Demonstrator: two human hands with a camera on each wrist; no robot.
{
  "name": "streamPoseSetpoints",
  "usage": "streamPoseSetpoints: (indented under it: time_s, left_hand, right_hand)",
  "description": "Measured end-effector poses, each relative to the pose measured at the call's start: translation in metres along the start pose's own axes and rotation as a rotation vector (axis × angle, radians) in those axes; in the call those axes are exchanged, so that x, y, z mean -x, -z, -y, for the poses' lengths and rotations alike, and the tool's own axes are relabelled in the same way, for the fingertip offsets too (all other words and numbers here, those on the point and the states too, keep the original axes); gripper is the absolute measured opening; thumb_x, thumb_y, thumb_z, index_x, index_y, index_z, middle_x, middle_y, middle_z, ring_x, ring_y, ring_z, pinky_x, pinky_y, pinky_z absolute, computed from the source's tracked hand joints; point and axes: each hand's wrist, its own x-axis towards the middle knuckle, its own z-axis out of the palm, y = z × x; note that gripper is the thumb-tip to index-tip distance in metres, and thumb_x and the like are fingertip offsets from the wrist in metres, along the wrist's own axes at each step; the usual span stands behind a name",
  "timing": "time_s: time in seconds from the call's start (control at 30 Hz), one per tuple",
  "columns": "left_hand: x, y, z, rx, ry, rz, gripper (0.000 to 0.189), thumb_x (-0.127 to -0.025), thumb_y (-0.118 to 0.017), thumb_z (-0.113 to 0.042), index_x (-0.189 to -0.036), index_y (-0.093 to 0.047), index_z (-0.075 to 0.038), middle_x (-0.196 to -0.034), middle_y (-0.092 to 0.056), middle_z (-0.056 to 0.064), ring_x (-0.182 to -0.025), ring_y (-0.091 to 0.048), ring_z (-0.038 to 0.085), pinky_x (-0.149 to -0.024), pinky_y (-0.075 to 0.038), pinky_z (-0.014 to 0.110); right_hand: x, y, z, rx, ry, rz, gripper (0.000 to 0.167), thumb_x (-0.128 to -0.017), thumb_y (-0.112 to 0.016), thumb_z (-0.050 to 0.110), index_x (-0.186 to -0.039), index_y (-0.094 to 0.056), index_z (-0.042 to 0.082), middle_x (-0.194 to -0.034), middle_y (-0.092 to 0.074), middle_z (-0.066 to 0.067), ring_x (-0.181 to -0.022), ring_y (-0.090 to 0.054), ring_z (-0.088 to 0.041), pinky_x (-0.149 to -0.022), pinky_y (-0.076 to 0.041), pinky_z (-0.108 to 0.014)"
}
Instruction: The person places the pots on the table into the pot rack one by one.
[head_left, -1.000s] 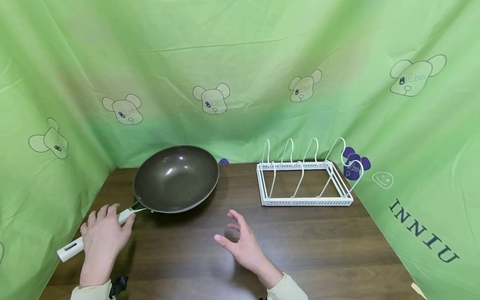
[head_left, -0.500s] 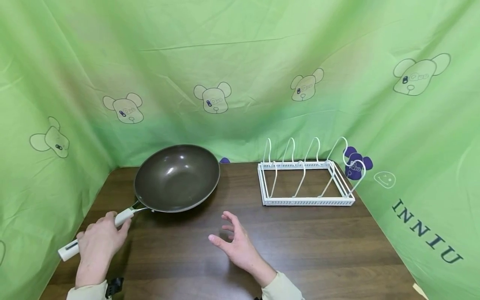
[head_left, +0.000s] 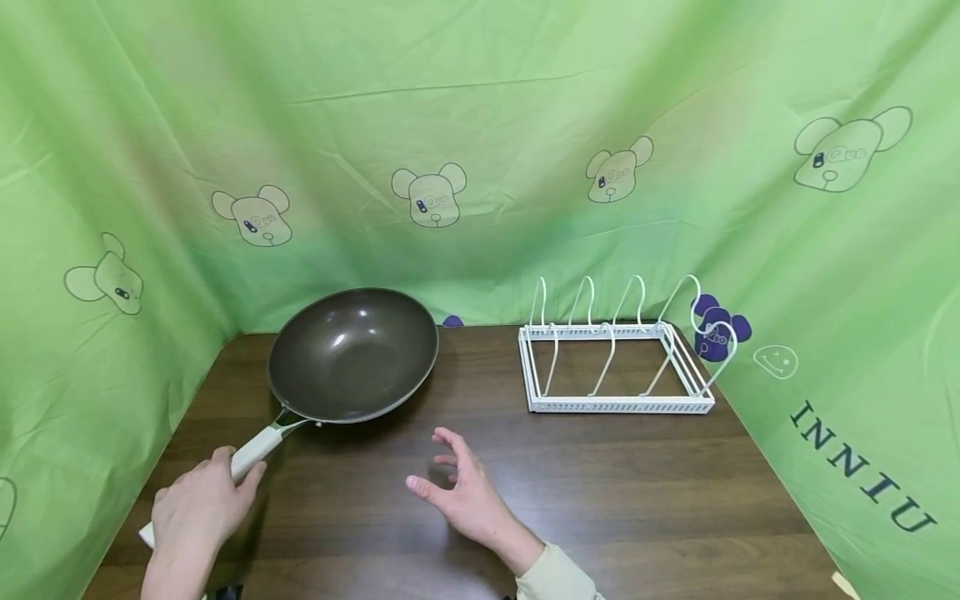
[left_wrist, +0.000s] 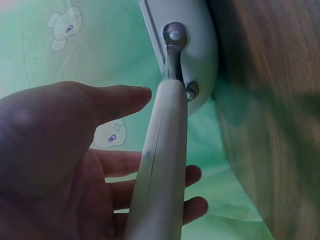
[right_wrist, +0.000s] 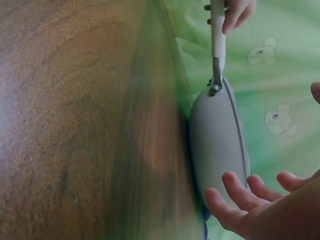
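Observation:
A dark-lined wok (head_left: pixel 352 354) with a pale outside rests at the back left of the table, its white handle (head_left: pixel 257 452) pointing toward the near left. My left hand (head_left: pixel 198 504) loosely grips this handle from above. In the left wrist view the fingers (left_wrist: pixel 195 210) pass across its far side, tips showing beyond it, and the thumb (left_wrist: pixel 135 95) lies along the near side. My right hand (head_left: pixel 465 496) hovers over the middle of the table, fingers spread and relaxed, holding nothing. In the right wrist view its fingertips overlap the wok's pale side (right_wrist: pixel 217 135).
A white wire rack (head_left: pixel 622 405) with several upright loops stands on the right of the brown wooden table (head_left: pixel 600 500). Green curtains (head_left: pixel 480 100) printed with bear faces close in the back and both sides. A small pale object (head_left: pixel 846 583) shows at the lower right.
My left hand has come down and closed in on the handle, whose end has swung toward me and rightward, turning the wok slightly. My right hand has drifted a little left.

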Motion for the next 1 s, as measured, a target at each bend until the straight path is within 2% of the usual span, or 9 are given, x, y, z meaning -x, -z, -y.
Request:
streamPoseSetpoints:
  time_s: [0.13, 0.27, 0.4, 0.5, 0.57, 0.67, 0.77, 0.9, 1.0]
  left_hand:
    - [0.012, -0.001, 0.003, 0.011, -0.003, 0.043, 0.055, -0.103, -0.050, -0.043, -0.132, -0.048, 0.005, -0.086, -0.062, 0.013, -0.081, -0.063, 0.044, -0.064, -0.045, 0.054]
    - [0.023, -0.004, -0.001, 0.032, -0.012, 0.067, 0.048, -0.105, -0.048, -0.034, -0.134, -0.046, 0.004, -0.088, -0.061, 0.014, -0.076, -0.063, 0.038, -0.060, -0.047, 0.053]
    - [0.031, -0.007, -0.010, 0.054, -0.012, 0.093, 0.045, -0.106, -0.046, -0.032, -0.134, -0.046, 0.004, -0.094, -0.063, 0.018, -0.076, -0.064, 0.039, -0.058, -0.047, 0.054]
    - [0.035, -0.011, -0.017, 0.087, -0.021, 0.115, 0.046, -0.106, -0.046, -0.035, -0.132, -0.047, 0.003, -0.099, -0.065, 0.022, -0.079, -0.065, 0.044, -0.058, -0.048, 0.056]
    - [0.037, -0.014, -0.021, 0.126, -0.026, 0.137, 0.048, -0.106, -0.046, -0.036, -0.133, -0.047, 0.004, -0.098, -0.065, 0.022, -0.080, -0.065, 0.042, -0.058, -0.048, 0.055]
    - [0.041, -0.020, -0.028, 0.206, -0.043, 0.143, 0.047, -0.106, -0.049, -0.035, -0.131, -0.049, 0.005, -0.093, -0.066, 0.019, -0.080, -0.066, 0.038, -0.061, -0.049, 0.055]
    - [0.044, -0.027, -0.036, 0.285, -0.045, 0.144, 0.049, -0.106, -0.050, -0.035, -0.131, -0.048, 0.007, -0.088, -0.067, 0.014, -0.076, -0.063, 0.029, -0.062, -0.050, 0.049]
    - [0.049, -0.035, -0.047, 0.400, 0.004, 0.145, 0.052, -0.106, -0.050, -0.036, -0.135, -0.046, 0.008, -0.081, -0.064, 0.008, -0.064, -0.060, 0.021, -0.058, -0.048, 0.040]
    - [0.052, -0.042, -0.055, 0.478, 0.041, 0.129, 0.052, -0.107, -0.050, -0.035, -0.137, -0.045, 0.007, -0.079, -0.062, 0.007, -0.062, -0.058, 0.020, -0.057, -0.047, 0.037]
  right_hand:
    - [-0.001, -0.002, 0.001, 0.006, 0.000, 0.003, 0.075, -0.090, -0.077, 0.040, -0.148, -0.040, 0.011, -0.148, -0.048, -0.015, -0.127, -0.056, -0.038, -0.100, -0.046, -0.059]
    - [-0.005, -0.008, 0.004, -0.007, -0.006, 0.023, 0.073, -0.090, -0.077, 0.040, -0.147, -0.041, 0.011, -0.147, -0.049, -0.014, -0.126, -0.057, -0.038, -0.100, -0.047, -0.058]
    - [-0.013, -0.018, 0.009, -0.076, -0.041, 0.053, 0.069, -0.092, -0.075, 0.038, -0.146, -0.042, 0.012, -0.145, -0.052, -0.013, -0.123, -0.059, -0.034, -0.095, -0.052, -0.048]
    - [-0.020, -0.029, 0.013, -0.148, -0.093, 0.055, 0.066, -0.092, -0.075, 0.036, -0.145, -0.044, 0.012, -0.142, -0.054, -0.011, -0.119, -0.062, -0.029, -0.089, -0.054, -0.040]
    - [-0.026, -0.036, 0.017, -0.195, -0.125, 0.054, 0.065, -0.092, -0.074, 0.035, -0.145, -0.045, 0.012, -0.141, -0.056, -0.011, -0.117, -0.064, -0.027, -0.088, -0.054, -0.038]
    - [-0.033, -0.047, 0.022, -0.285, -0.165, 0.055, 0.062, -0.093, -0.074, 0.032, -0.143, -0.046, 0.009, -0.138, -0.058, -0.014, -0.113, -0.065, -0.025, -0.087, -0.055, -0.044]
    - [-0.038, -0.058, 0.026, -0.400, -0.207, 0.068, 0.061, -0.094, -0.073, 0.030, -0.142, -0.045, 0.004, -0.134, -0.060, -0.016, -0.113, -0.065, -0.030, -0.090, -0.055, -0.050]
    - [-0.046, -0.070, 0.030, -0.526, -0.267, 0.090, 0.064, -0.095, -0.071, 0.030, -0.141, -0.041, -0.002, -0.128, -0.063, -0.015, -0.114, -0.063, -0.039, -0.095, -0.053, -0.053]
    - [-0.052, -0.079, 0.029, -0.598, -0.305, 0.120, 0.069, -0.095, -0.070, 0.031, -0.142, -0.036, -0.006, -0.129, -0.061, -0.016, -0.117, -0.062, -0.042, -0.097, -0.052, -0.053]
